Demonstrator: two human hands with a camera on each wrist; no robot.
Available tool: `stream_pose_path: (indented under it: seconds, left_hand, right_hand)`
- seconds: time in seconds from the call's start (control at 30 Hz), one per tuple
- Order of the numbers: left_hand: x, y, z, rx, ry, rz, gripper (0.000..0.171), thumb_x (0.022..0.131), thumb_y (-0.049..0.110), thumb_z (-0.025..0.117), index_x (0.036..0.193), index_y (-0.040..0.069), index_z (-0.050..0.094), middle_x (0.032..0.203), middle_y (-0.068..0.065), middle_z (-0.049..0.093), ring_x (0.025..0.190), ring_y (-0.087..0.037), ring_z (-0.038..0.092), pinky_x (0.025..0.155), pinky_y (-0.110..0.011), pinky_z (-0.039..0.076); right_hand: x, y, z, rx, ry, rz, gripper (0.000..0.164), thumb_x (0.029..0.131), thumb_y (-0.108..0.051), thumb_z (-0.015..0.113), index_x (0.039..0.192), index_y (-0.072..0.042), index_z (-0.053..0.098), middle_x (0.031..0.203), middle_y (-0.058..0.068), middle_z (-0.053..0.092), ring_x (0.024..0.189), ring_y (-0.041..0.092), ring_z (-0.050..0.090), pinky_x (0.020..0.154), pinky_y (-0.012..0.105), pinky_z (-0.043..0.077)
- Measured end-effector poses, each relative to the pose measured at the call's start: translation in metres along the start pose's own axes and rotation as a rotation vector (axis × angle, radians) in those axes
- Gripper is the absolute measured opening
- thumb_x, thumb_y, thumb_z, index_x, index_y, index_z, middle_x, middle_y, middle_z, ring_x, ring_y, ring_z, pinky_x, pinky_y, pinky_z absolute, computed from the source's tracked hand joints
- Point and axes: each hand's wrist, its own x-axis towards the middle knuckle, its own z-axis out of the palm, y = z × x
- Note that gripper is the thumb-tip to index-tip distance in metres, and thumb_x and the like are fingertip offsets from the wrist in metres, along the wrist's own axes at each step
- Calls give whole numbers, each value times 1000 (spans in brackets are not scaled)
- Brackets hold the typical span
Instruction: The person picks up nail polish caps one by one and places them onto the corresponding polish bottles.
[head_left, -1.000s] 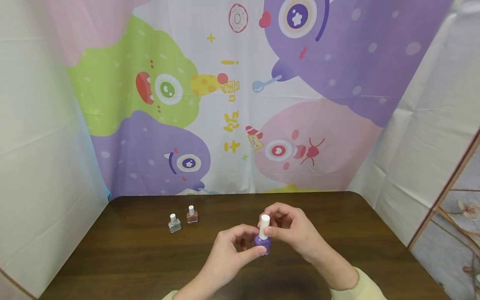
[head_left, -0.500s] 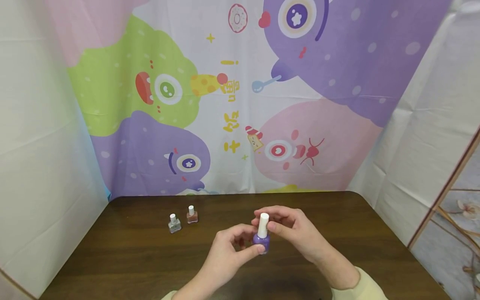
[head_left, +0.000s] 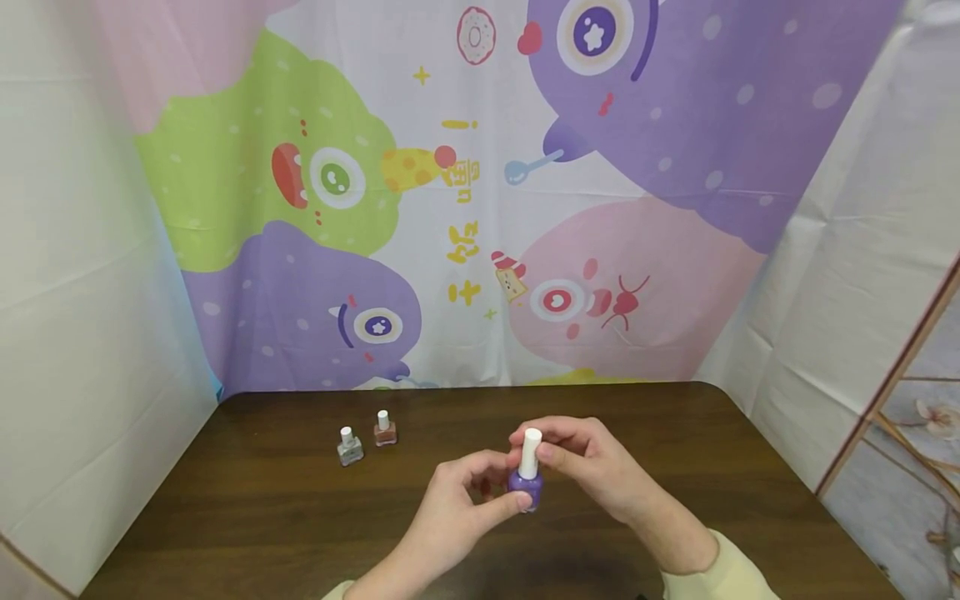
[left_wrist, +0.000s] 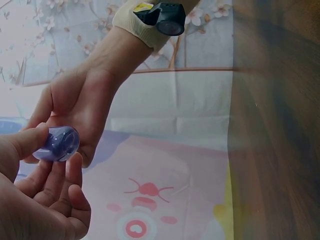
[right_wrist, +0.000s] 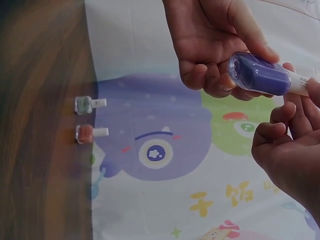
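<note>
A bottle of purple nail polish (head_left: pixel 525 485) with a tall white cap (head_left: pixel 530 454) is held up above the table, nearly upright. My left hand (head_left: pixel 468 496) grips its glass body between thumb and fingers. On the cap, my right hand (head_left: pixel 592 462) has its thumb at one side and its fingertips behind. The left wrist view shows the clear base of the nail polish bottle (left_wrist: pixel 62 143) between the left thumb and fingers. In the right wrist view, the right thumb and fingers (right_wrist: pixel 295 140) close around the white cap (right_wrist: pixel 298 83), still on the bottle.
Two more nail polish bottles stand at the back left of the dark wood table (head_left: pixel 262 517): one silvery grey (head_left: pixel 349 452), one reddish brown (head_left: pixel 386 432). A printed cartoon curtain (head_left: pixel 480 350) hangs behind the table, with pale cloth on both sides.
The right thumb and fingers have shifted around the white cap. The purple bottle and the left hand stay almost in place, moving only slightly. The other two bottles have not moved.
</note>
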Motion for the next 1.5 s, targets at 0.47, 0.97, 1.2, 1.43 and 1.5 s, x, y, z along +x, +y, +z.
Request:
stream_pose_path:
  seconds: [0.47, 0.97, 1.2, 1.43, 1.5]
  left_hand:
    - [0, 3, 2, 0, 3, 16, 26, 78, 23, 77, 98, 9, 69, 87, -5, 71, 69, -4, 54, 61, -20, 45]
    - [2, 2, 4, 6, 5, 20, 24, 78, 23, 77, 97, 12, 69, 86, -2, 70, 67, -4, 53, 60, -21, 45]
    - [1, 2, 3, 19, 4, 27, 25, 78, 23, 76, 99, 10, 69, 88, -3, 71, 68, -4, 55, 61, -22, 47]
    - [0, 1, 3, 19, 13, 16, 21, 79, 21, 76, 95, 8, 70, 86, -5, 71, 68, -4, 56, 64, -21, 48]
    - [0, 1, 2, 18, 11, 16, 22, 79, 21, 76, 96, 8, 70, 87, -5, 71, 68, -4, 56, 64, -22, 48]
  right_hand:
    - [1, -2, 2, -42, 106, 33, 15, 90, 0, 58, 103, 7, 62, 92, 2, 73, 88, 16, 69, 77, 32, 56]
    - [0, 1, 2, -18, 190, 52, 13, 84, -1, 68, 96, 2, 67, 89, 1, 71, 84, 16, 70, 70, 31, 57]
    - [0, 1, 2, -16, 178, 61, 16, 84, -1, 68, 98, -9, 70, 90, 1, 72, 85, 15, 69, 70, 30, 56]
    - [0, 0, -1, -26, 68, 39, 31, 91, -1, 57, 121, 5, 58, 109, 7, 70, 97, 19, 65, 77, 32, 55]
    - [0, 0, -2, -9, 35, 43, 31, 92, 0, 55, 123, 7, 56, 111, 8, 69, 101, 20, 65, 81, 33, 54]
